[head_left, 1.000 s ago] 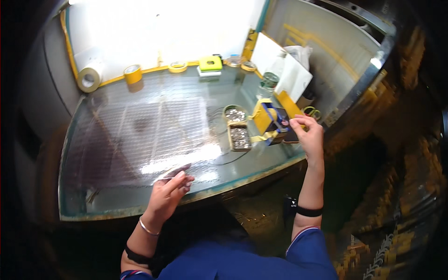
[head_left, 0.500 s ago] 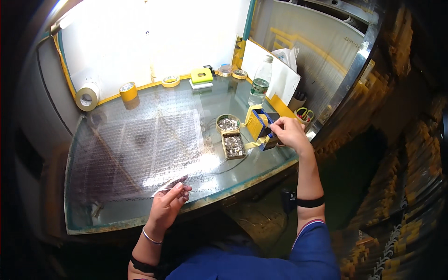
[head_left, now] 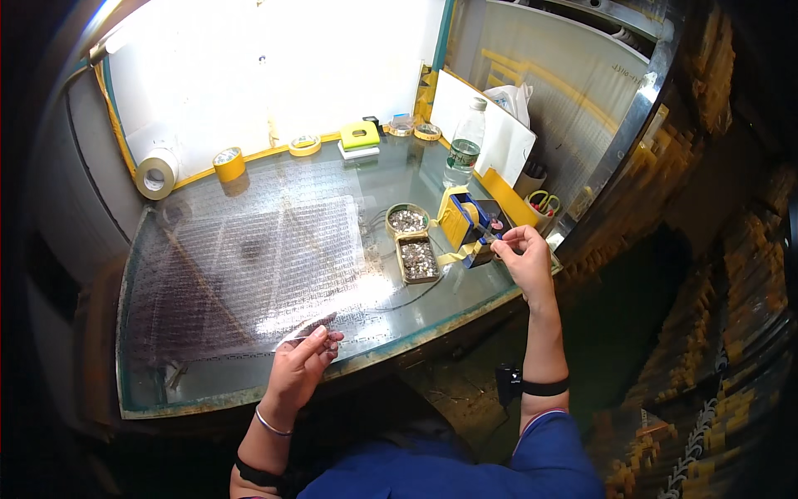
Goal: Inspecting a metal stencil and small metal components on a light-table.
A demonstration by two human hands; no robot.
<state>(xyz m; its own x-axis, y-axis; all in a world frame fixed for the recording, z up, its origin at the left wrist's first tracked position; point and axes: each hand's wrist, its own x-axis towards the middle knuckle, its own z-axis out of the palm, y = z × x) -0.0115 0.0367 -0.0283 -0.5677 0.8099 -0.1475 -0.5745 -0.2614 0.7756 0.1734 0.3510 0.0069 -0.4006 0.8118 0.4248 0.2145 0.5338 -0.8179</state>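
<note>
My left hand [head_left: 298, 366] pinches a small piece of clear film [head_left: 299, 334] with dark marks, just above the table's front edge. Over at the right, my right hand [head_left: 527, 259] has thumb and forefinger pressed together; what sits in the pinch, if anything, is too small to make out. Its fingertips are beside a blue holder [head_left: 480, 213] wrapped with yellow tape, seemingly a tape dispenser. Left of that stand a round tin [head_left: 406, 219] and a rectangular tin [head_left: 418, 259], both filled with small silvery bits. A large printed transparent sheet [head_left: 258, 266] lies flat on the glass table [head_left: 399, 320].
Along the back stand a white roll [head_left: 157, 176], yellow tape rolls [head_left: 229, 165], a lime-green hole punch [head_left: 360, 135] and more tape [head_left: 427, 131]. A plastic bottle [head_left: 463, 154] rises behind the blue holder. Green-handled scissors [head_left: 544, 202] sit in a cup at the right edge.
My right hand has drawn back from the blue holder, toward me and slightly right, uncovering more of it. The left hand with the film has barely moved.
</note>
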